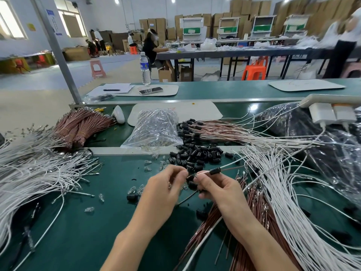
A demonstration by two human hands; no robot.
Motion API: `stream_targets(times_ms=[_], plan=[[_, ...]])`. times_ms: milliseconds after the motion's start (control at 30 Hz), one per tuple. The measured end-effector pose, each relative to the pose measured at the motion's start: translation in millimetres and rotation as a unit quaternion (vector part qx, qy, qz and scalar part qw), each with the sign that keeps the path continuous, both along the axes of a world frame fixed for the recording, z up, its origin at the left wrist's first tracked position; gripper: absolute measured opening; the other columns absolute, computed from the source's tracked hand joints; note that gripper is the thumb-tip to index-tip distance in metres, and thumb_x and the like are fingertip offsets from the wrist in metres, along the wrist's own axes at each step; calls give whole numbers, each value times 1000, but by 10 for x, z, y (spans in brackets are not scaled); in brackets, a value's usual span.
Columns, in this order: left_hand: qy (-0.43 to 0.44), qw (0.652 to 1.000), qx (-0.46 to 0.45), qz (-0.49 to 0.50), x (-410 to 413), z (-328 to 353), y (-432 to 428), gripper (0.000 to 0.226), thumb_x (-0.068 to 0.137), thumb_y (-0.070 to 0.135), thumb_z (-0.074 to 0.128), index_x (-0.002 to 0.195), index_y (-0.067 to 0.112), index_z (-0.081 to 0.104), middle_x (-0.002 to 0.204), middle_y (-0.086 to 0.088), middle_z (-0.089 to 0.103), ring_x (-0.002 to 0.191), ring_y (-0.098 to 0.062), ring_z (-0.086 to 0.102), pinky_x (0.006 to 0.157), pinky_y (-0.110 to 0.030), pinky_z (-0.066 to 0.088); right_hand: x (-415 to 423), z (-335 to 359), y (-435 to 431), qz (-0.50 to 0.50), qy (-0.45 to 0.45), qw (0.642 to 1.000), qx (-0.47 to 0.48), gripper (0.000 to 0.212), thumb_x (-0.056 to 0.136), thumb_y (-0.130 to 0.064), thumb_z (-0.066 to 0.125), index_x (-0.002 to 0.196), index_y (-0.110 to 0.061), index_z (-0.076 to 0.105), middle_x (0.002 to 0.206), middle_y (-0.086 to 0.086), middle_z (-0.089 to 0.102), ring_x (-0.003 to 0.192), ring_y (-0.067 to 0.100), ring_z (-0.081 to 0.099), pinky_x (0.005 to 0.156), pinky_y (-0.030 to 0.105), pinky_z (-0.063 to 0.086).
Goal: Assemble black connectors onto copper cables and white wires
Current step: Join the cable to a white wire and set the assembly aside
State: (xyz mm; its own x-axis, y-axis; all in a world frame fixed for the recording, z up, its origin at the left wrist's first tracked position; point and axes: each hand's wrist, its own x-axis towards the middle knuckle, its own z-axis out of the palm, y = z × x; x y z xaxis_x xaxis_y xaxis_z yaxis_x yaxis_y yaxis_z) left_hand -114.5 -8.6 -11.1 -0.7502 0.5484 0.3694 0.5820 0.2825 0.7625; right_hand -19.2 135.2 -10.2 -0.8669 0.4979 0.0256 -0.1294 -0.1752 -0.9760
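A long desk [88, 241] with a smooth, dark green mat carries everything. Two sprawling heaps of thin white wires cover its sides, one fanned out on the left [29, 173] and one on the right [293, 202], each strand ending in a small metal terminal. A crinkled, glossy black bag [312, 130] slumps at the far right. At the far left lie tied bundles of copper cables [82, 126], stiff and reddish brown, and more loose copper cables [254, 202] run under the right forearm. A clear, creased plastic bag [154, 130] sits mid-desk, and just beside it lies a spread of finished leads [214, 130] with black caps on their ends. Nearer the person is a pile of black connectors [197, 155], short, matte cylinders, touching one another. The left grip [166, 188] is narrow, its curled thumb and forefinger pinching a held connector [190, 177] between the two hands. The right grip [216, 188] is also narrow, pinching a white wire [230, 165] that leads up and to the right alongside a brown cable; a fitted connector [214, 170] sits on that wire just past the fingertips, above the desk. A few more black pieces are tucked under its curled lower fingers. Tiny clear glass bulbs [134, 189] lie scattered on the mat left of the hands.
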Motion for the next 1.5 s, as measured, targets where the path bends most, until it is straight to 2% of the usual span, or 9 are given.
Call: stream_targets(times_ms=[167,367,433,533,600,767,933,1233,1500], plan=[[68,966,-199,153,-419,27,-43,21,104,41,48,109,26,61,102,9,67,94,-13,62,87,-39,52,-6,16,28,-13,-11,996,-91,24,76,-30,75,87,-9,81,90,9,77,74,9,67,63,19,56],[108,923,-342,141,-502,34,89,23,105,40,46,112,21,58,112,2,61,103,-18,59,85,-33,49,5,57,36,-13,-8,987,-160,23,75,-26,75,88,-8,81,89,9,76,72,9,67,64,19,57],[66,959,-248,120,-457,57,90,14,104,34,50,107,23,57,103,6,63,92,-9,60,79,-28,50,10,68,46,-4,-5,983,-183,18,74,-25,75,82,-11,82,89,9,76,71,9,67,63,19,58],[-54,996,33,62,-199,83,118,11,104,30,52,110,33,61,80,14,64,64,1,54,61,-14,44,3,81,49,12,-7,978,-209,13,73,-24,76,78,-14,83,87,7,76,69,8,67,61,18,57],[-97,986,134,21,-9,57,154,17,105,34,52,109,38,67,72,12,62,61,-2,51,57,-18,44,-5,80,45,17,-12,974,-225,14,72,-23,77,79,-13,83,88,8,77,69,8,68,60,19,57],[-251,928,272,-38,201,4,237,12,88,37,68,98,33,74,82,9,70,79,-7,63,78,-22,53,-20,60,50,37,-10,966,-255,17,69,-24,79,81,-13,83,86,6,76,69,8,71,58,19,57],[-260,919,293,-38,280,-17,274,13,86,31,70,98,33,75,93,-2,77,89,-16,72,82,-23,56,-58,40,11,43,-4,963,-267,15,72,-25,78,79,-13,83,85,6,77,71,10,73,60,20,57],[-224,931,287,-12,333,-17,297,10,94,14,70,101,20,73,93,1,77,89,-14,73,79,-17,54,-81,51,-35,23,12,956,-293,9,74,-19,76,74,-12,81,80,6,75,69,12,72,64,20,59],[-203,939,278,-20,366,-35,302,9,93,14,71,101,17,71,94,2,76,89,-12,73,80,-19,55,-66,42,-45,22,35,951,-306,14,79,-16,73,88,-6,76,81,9,74,71,14,72,67,22,60]])
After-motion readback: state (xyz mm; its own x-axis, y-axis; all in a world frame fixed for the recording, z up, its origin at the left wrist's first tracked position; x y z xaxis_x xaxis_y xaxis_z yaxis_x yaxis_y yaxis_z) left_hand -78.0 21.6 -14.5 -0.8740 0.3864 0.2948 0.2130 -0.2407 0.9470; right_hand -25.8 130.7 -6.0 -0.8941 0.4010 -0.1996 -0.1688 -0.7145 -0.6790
